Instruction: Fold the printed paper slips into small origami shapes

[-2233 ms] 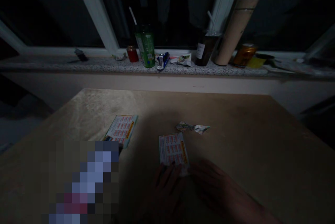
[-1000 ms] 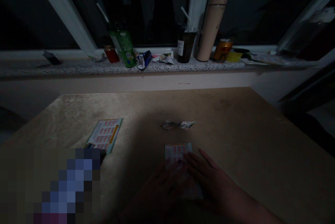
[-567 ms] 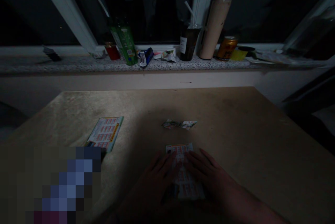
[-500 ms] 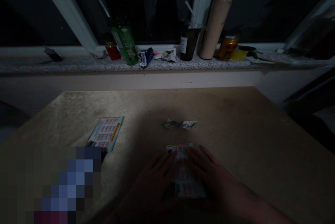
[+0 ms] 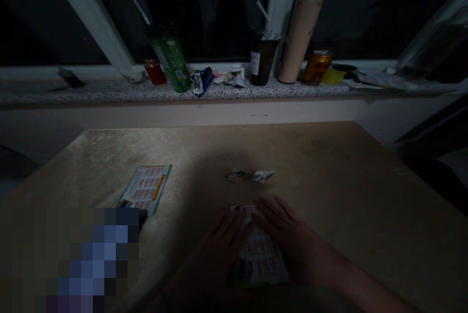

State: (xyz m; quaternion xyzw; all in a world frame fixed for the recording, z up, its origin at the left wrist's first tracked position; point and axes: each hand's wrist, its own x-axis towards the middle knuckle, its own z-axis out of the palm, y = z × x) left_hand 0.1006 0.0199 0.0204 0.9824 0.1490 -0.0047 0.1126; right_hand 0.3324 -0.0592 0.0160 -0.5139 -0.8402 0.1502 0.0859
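Note:
A printed paper card [image 5: 261,249] with rows of red text lies on the table in front of me, dim in shadow. My left hand [image 5: 221,240] rests flat along its left side, fingers stretched over the upper part. From the right, my right hand [image 5: 287,227] lies over the card's upper right edge with its fingers spread. Neither hand grips the card. Just beyond them is a piece of printed paper [image 5: 250,175], crumpled and pinched at its middle like a bow.
A similar printed card [image 5: 148,188] lies on the left of the table [image 5: 318,157], beside a blurred-out patch. Along the windowsill [image 5: 223,91] stand a green bottle [image 5: 173,67], a dark cup [image 5: 263,62], a tall pinkish flask [image 5: 303,30] and a gold can [image 5: 316,67].
My right hand has shifted slightly left and up over the card. More of the card's lower part shows now, and it sits a little nearer to me.

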